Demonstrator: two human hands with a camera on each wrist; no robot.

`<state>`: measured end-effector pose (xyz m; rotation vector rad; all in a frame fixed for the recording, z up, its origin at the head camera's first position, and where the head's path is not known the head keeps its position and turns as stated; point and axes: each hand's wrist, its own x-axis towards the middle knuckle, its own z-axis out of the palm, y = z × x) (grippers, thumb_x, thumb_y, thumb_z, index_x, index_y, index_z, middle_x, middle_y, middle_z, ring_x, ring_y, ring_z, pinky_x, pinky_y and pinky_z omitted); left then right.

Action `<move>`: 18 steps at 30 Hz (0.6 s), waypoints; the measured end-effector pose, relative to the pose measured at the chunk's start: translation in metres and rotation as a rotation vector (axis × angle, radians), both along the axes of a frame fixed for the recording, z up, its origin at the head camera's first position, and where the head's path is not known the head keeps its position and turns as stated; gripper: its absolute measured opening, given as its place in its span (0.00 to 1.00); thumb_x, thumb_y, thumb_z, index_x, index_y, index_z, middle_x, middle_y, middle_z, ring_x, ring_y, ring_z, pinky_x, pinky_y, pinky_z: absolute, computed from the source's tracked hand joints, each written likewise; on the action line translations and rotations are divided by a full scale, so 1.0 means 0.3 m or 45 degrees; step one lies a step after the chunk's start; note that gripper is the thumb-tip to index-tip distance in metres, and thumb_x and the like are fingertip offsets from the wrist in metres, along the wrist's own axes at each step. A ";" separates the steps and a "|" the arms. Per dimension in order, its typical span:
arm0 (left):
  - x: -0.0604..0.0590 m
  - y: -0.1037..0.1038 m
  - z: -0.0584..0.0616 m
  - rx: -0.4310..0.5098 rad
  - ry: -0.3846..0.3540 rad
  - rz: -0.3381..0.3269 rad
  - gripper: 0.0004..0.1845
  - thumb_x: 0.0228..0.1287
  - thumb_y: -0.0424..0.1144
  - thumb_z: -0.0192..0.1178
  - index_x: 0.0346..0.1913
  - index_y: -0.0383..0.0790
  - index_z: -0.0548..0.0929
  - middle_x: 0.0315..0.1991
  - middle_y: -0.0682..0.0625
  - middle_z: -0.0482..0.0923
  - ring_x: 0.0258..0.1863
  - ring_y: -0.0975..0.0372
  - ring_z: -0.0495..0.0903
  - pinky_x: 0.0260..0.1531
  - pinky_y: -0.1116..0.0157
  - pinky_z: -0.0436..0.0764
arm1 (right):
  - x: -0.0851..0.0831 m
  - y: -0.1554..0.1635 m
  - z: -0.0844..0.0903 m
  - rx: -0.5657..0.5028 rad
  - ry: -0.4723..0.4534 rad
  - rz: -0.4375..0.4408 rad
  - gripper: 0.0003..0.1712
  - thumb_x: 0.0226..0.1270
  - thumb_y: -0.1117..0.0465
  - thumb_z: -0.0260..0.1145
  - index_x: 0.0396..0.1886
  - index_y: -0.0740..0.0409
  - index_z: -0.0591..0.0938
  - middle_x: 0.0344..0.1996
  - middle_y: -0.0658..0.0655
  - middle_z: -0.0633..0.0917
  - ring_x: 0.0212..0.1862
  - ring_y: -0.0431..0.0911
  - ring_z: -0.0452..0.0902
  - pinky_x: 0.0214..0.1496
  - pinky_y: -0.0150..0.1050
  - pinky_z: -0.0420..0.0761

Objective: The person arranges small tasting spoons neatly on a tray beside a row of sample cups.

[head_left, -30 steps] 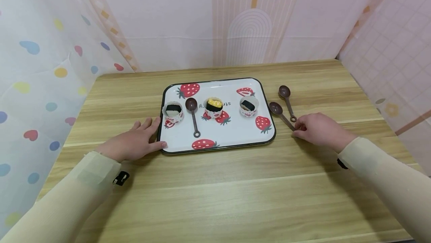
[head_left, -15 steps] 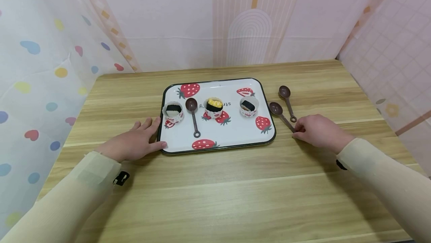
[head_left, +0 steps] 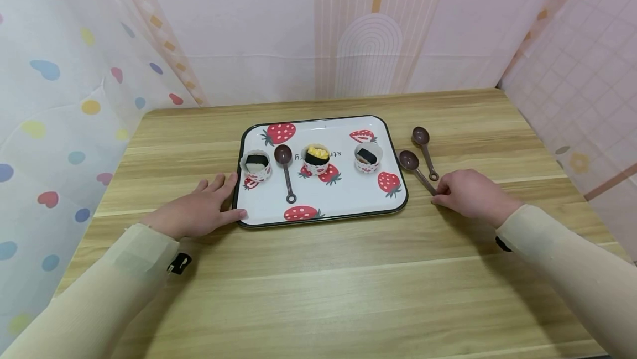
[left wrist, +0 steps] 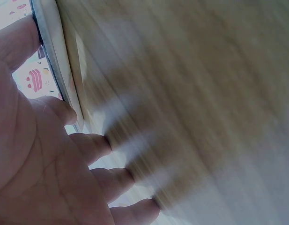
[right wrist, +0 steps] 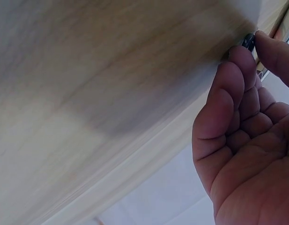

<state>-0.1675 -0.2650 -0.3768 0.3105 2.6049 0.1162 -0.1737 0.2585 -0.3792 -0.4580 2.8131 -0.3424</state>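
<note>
A white tray [head_left: 343, 196] printed with strawberries lies on the wooden table. On it stand three paper cups of food: left [head_left: 256, 164], middle [head_left: 316, 158] and right [head_left: 367, 157]. A brown spoon [head_left: 286, 173] lies between the left and middle cups. My left hand [head_left: 219, 199] rests flat on the table, thumb and fingers against the tray's left rim [left wrist: 53, 56]. To the right of the tray lie two more brown spoons. My right hand [head_left: 440, 192] pinches the handle end [right wrist: 248, 41] of the nearer spoon [head_left: 415, 170]. The farther spoon [head_left: 425, 151] lies untouched.
Patterned curtains close in the table on the left, back and right. The wooden tabletop [head_left: 318, 287] stretches bare between the tray and the front edge. Both sleeves reach in from the bottom corners.
My right hand has drawn back very slightly at the nearer spoon's handle end. The left hand and the tray have not moved.
</note>
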 end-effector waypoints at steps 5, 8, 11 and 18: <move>0.001 -0.001 -0.002 -0.010 -0.001 0.008 0.60 0.70 0.78 0.47 0.86 0.38 0.41 0.83 0.25 0.40 0.78 0.22 0.42 0.67 0.26 0.64 | 0.000 0.005 -0.004 0.009 0.006 0.001 0.12 0.71 0.55 0.73 0.28 0.55 0.87 0.21 0.47 0.81 0.25 0.43 0.70 0.30 0.37 0.69; 0.000 -0.001 -0.004 -0.004 -0.008 0.018 0.60 0.71 0.77 0.48 0.86 0.38 0.40 0.84 0.26 0.39 0.79 0.23 0.42 0.68 0.26 0.64 | 0.000 0.006 -0.004 0.008 0.009 0.003 0.13 0.71 0.55 0.73 0.27 0.55 0.87 0.21 0.47 0.81 0.25 0.43 0.70 0.30 0.38 0.69; -0.002 -0.004 -0.008 0.002 -0.012 0.023 0.60 0.70 0.78 0.48 0.86 0.39 0.40 0.84 0.26 0.39 0.79 0.23 0.41 0.68 0.25 0.63 | -0.001 0.006 -0.004 0.006 0.004 -0.006 0.12 0.70 0.55 0.73 0.27 0.55 0.87 0.21 0.47 0.82 0.25 0.43 0.70 0.30 0.38 0.68; -0.001 -0.003 -0.007 0.008 -0.007 0.016 0.60 0.70 0.79 0.46 0.86 0.39 0.40 0.84 0.25 0.39 0.78 0.22 0.41 0.69 0.25 0.62 | -0.003 0.008 -0.004 -0.015 -0.016 -0.033 0.13 0.70 0.55 0.74 0.26 0.55 0.86 0.21 0.48 0.81 0.25 0.43 0.70 0.29 0.37 0.68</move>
